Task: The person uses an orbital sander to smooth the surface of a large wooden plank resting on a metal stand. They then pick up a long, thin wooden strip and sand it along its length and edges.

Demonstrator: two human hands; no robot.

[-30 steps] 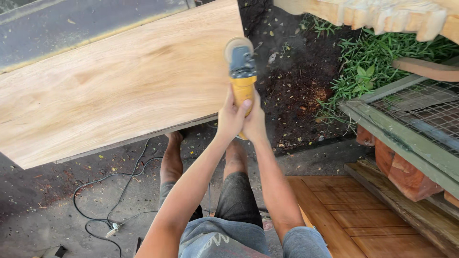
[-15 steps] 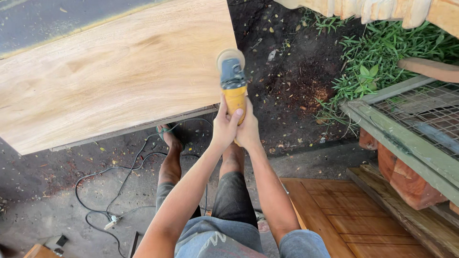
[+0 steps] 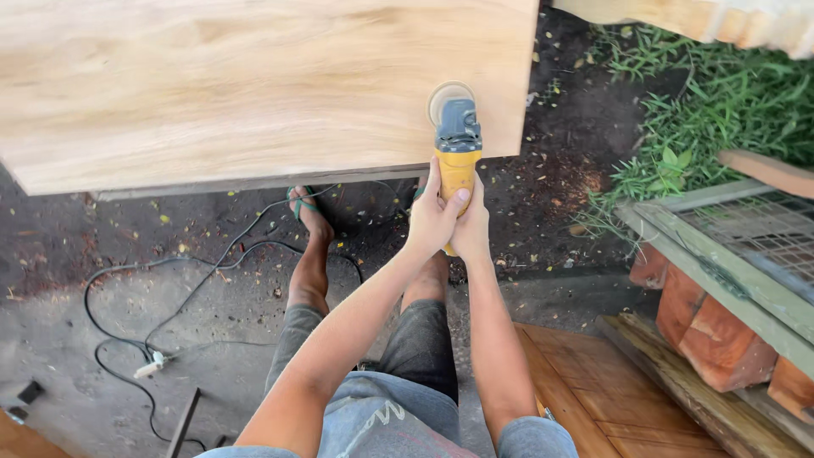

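Both arms stretch forward and nearly straight, converging so the wrists meet. The left hand [image 3: 431, 222] and right hand [image 3: 471, 229] are clasped together — fingers [image 3: 451, 203] curled shut around the yellow grinder handle [image 3: 457, 170] that stands out beyond the fingertips. The left thumb lies up along the handle's side; the right hand presses just beside it — palms facing each other.

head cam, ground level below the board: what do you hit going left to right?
Black power cable → sandalled foot → both hands, left hand and right hand, gripping the yellow sander → green weeds → wire-mesh frame on reddish wood blocks.
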